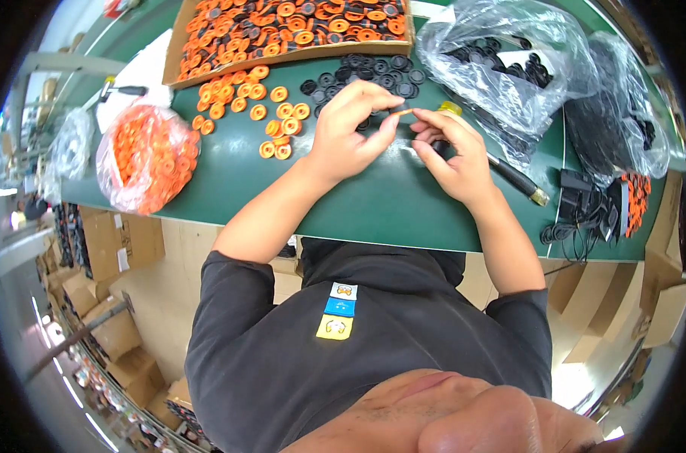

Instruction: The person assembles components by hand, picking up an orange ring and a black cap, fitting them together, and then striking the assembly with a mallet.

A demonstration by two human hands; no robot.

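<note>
My left hand [356, 130] is closed above the green table, its thumb and index finger pinching a small round part seen edge-on, black on top with orange below. Opposite it, my right hand [455, 151] has curled fingers, and its index fingertip meets the orange disc [406, 112] at the pinch. The right thumb stands apart below. Behind my hands lie piled black discs [392, 78], partly hidden by the left fingers. Loose orange discs [280, 121] are scattered to the left. A tool with a black grip [518, 180] passes beneath my right hand; a yellow knob [450, 108] shows beyond.
A cardboard box [298, 55] of orange and black parts stands at the back. Clear bags hold orange discs [150, 158] at left and black parts [509, 68] at right. Black cables [577, 219] lie near the table's [381, 204] right front edge. Cartons [120, 241] stand beside the table.
</note>
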